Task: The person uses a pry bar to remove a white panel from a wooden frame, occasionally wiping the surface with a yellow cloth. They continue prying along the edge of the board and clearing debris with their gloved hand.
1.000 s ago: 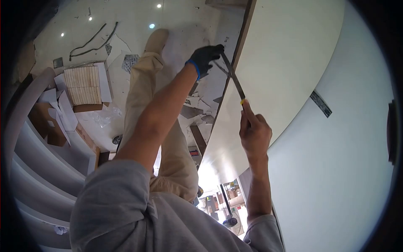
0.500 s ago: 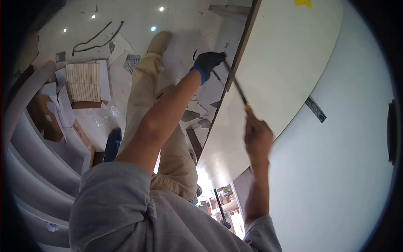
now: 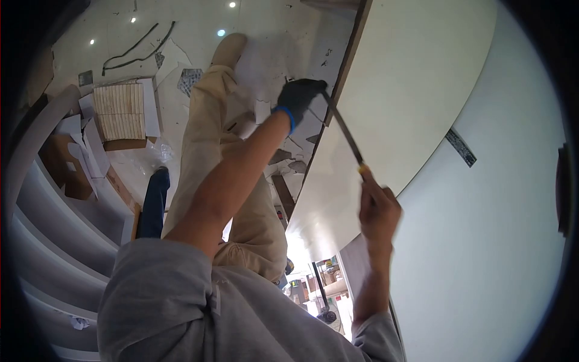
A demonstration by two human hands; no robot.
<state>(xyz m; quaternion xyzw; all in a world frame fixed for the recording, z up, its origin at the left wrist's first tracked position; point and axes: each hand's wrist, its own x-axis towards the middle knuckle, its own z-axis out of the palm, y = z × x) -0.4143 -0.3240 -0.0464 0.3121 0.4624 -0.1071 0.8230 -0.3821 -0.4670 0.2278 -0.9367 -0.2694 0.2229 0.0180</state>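
Note:
A long, thin dark tool (image 3: pixel 346 131), which looks like a file, lies slantwise across the edge of a large white panel (image 3: pixel 416 78). My left hand (image 3: pixel 301 96), in a dark glove with a blue cuff, is closed round the tool's far end, just beside the panel's dark brown edge (image 3: pixel 350 57). Bare, my right hand (image 3: pixel 380 211) grips the handle end over the panel, where a bit of yellow shows. The handle itself is mostly hidden in my fingers.
On the floor at left are a box of stacked pale strips (image 3: pixel 119 111), an open carton (image 3: pixel 66 166) and dark cord (image 3: pixel 142 59). Broken scraps (image 3: pixel 280 157) lie beside the panel. Another person's dark blue trouser leg (image 3: pixel 154 202) shows. A short dark strip (image 3: pixel 461 148) is at right.
My right hand has moved down and slightly right with the tool's handle end. The left hand has shifted only a little. More of the other person's blue leg shows.

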